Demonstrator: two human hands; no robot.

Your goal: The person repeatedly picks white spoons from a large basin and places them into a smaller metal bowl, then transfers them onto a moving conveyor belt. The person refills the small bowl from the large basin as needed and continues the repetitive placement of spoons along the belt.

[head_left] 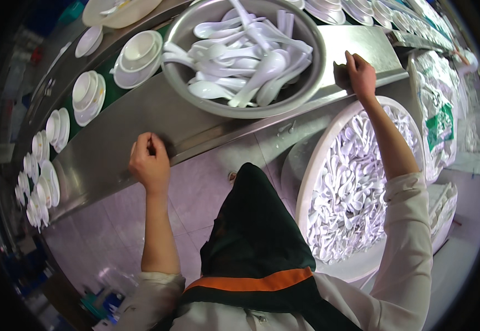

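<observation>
My left hand [150, 160] hovers at the front edge of the steel counter [113, 127], its fingers curled into a loose fist with nothing visible in it. To the right, my right hand [361, 77] is over the bright end of the counter, also curled, and no object shows in it. Between and beyond them stands a large round steel basin [240, 113] heaped with white soup spoons [270, 69]. Neither hand touches the basin. Below my right forearm is a big white tub [306, 215] filled with many small white spoons [350, 187].
Stacked white bowls and plates [138, 58] line a green conveyor belt [110, 88] along the far left side. More stacks [325, 8] run along the top right. A beige basin [121, 14] sits at the top left. White bags [438, 110] stand right of the tub.
</observation>
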